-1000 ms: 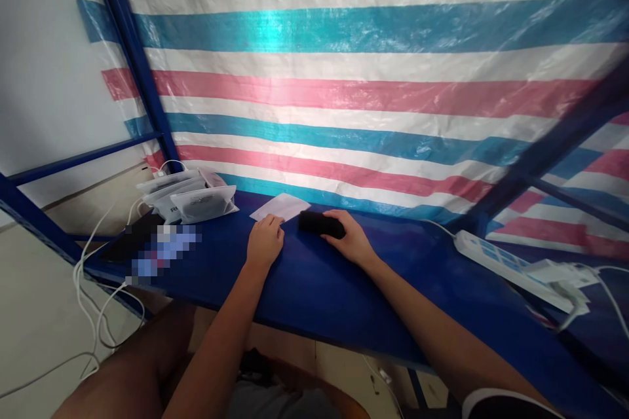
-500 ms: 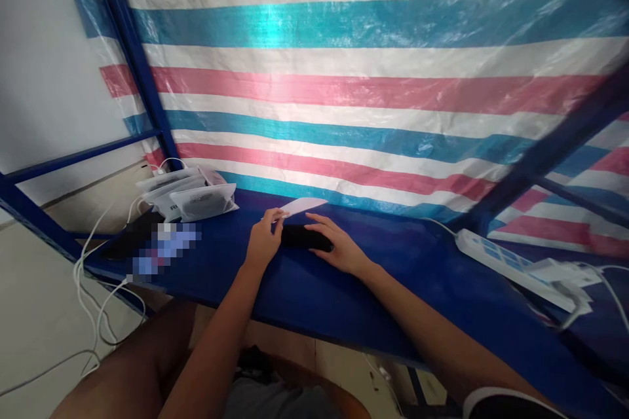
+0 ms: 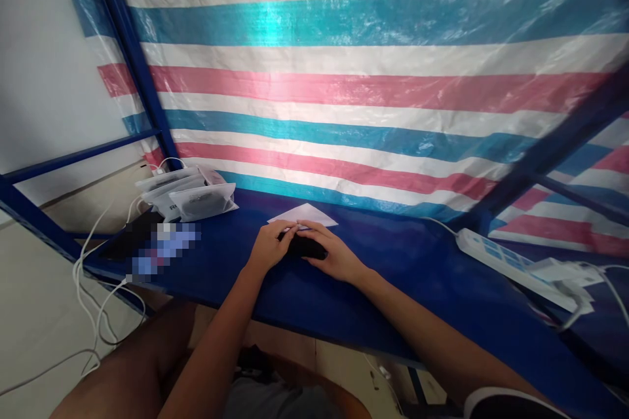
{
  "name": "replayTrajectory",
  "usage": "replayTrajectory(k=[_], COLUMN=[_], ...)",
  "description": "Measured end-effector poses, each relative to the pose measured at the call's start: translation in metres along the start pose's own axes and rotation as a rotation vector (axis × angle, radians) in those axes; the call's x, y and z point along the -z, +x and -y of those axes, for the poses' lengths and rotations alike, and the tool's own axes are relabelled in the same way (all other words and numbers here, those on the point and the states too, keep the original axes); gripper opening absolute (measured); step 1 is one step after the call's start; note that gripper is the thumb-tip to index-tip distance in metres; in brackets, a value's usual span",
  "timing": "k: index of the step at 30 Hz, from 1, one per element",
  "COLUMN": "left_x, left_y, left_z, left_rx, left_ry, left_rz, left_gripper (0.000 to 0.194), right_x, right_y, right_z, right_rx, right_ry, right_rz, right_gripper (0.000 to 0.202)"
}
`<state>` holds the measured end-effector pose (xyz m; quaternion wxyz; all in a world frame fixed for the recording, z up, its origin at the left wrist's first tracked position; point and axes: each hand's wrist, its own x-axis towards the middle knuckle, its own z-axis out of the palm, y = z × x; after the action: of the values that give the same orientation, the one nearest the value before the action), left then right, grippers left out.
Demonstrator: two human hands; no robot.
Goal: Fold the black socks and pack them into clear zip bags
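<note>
Right hand (image 3: 339,254), fingers curled around black roll (image 3: 304,248), left hand (image 3: 269,247) at its left end, finger grip unclear, white sheet (image 3: 307,212) on far side

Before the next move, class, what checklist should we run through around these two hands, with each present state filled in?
1. Right hand on the black object: ok.
2. Left hand at the black object's left end: ok.
3. White sheet within reach: ok, just beyond the hands.
4. Sheet's near edge free of fingers: cannot tell, partly hidden.
5. Bagged items apart from left hand: ok.
6. Power strip apart from right hand: ok.
</note>
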<state>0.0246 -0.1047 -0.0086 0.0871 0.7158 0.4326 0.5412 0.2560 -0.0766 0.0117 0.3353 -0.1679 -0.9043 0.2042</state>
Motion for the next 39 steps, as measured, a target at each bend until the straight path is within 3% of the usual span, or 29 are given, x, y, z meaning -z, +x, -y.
replayTrajectory(k=[4,15,17,22,25,28,30,33,36,39], left_x=[0.000,-0.002,0.002,0.021,0.028,0.028,0.027,0.023,0.019,0.017], left_y=[-0.001,-0.001,-0.001,0.000,0.002,0.003,0.003,0.003,0.002,0.001], left_z=[0.000,0.005,0.007,0.016,0.017,0.010,0.005,0.001,0.002,0.004], left_rx=[-0.059,-0.121,-0.105,0.073,0.162,0.153,0.087,-0.004,-0.036,-0.047], left_ry=[0.028,0.200,0.242,0.265,0.258,0.187,0.167,0.252,0.315,0.317], left_rz=[0.048,0.005,-0.056,-0.336,-0.396,-0.417,-0.400,-0.285,-0.174,-0.138], left_gripper=[0.021,0.019,0.020,0.024,0.027,0.025,0.025,0.019,0.014,0.014], right_x=[0.000,0.003,0.009,0.032,0.039,0.037,0.035,0.033,0.033,0.032], right_y=[-0.002,-0.003,-0.005,-0.013,-0.016,-0.017,-0.017,-0.016,-0.014,-0.013], right_z=[-0.003,-0.013,-0.021,-0.041,-0.048,-0.047,-0.044,-0.038,-0.035,-0.034], right_rx=[-0.009,-0.049,-0.052,-0.114,-0.138,-0.142,-0.145,-0.142,-0.136,-0.130], right_ry=[-0.014,-0.054,-0.061,-0.123,-0.162,-0.179,-0.189,-0.198,-0.197,-0.196], right_rz=[-0.007,-0.007,-0.034,-0.124,-0.143,-0.137,-0.127,-0.115,-0.112,-0.115], right_gripper=[0.066,0.066,0.064,0.058,0.060,0.062,0.063,0.063,0.063,0.064])
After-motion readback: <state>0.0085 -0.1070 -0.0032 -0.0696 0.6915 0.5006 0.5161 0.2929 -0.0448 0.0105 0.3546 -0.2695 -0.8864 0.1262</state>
